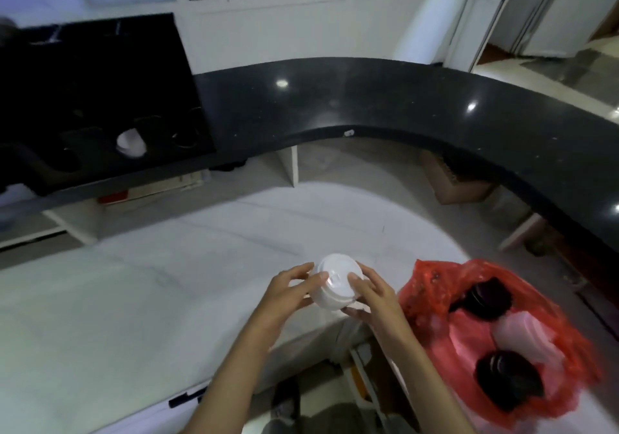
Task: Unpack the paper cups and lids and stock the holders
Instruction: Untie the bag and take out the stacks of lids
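Both hands: my left hand (pixel 288 291) and right hand (pixel 371 294) curl round a stack of white lids (pixel 336 284), held over the white counter (pixel 134 299).
Done: one holder (pixel 110 122) slot shows white cups (pixel 131 142).
Left: other slots look dark; black lids (pixel 509 380) and more white ones sit in the red bag (pixel 435 286).

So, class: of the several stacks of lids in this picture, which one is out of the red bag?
The white lid stack, held between both hands above the white counter. The two black stacks and the translucent one lie inside the red bag.
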Action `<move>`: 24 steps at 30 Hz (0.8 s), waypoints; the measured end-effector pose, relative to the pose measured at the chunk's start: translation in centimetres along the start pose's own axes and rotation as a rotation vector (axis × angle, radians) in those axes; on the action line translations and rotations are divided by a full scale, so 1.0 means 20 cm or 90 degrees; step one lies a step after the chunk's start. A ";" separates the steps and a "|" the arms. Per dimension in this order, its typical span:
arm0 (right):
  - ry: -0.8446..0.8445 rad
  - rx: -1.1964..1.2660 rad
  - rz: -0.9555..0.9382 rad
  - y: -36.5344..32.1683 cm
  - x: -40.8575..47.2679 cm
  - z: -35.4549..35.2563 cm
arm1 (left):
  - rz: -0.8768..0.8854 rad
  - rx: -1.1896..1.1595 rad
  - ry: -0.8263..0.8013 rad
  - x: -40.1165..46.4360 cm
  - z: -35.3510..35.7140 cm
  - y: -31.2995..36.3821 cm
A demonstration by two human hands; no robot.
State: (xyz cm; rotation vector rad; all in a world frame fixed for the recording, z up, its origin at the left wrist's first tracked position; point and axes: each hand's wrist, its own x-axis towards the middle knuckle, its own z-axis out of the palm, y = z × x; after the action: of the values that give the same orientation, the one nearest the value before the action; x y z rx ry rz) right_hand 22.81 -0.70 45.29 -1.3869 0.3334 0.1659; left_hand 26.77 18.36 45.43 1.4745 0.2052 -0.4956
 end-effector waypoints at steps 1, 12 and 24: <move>-0.007 -0.014 0.005 0.01 0.06 0.05 | -0.005 0.006 0.016 0.05 -0.07 0.01; -0.115 -0.217 0.062 0.17 0.64 0.54 | -0.078 -0.103 0.103 0.43 -0.72 -0.03; -0.021 -0.347 -0.058 0.28 0.88 0.69 | 0.005 0.094 0.148 0.72 -0.79 -0.12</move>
State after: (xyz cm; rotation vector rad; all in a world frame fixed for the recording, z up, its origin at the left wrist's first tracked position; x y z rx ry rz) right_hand 39.46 12.35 36.32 -1.9314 0.2018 0.2144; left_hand 40.97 31.01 35.56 1.6776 0.3521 -0.3382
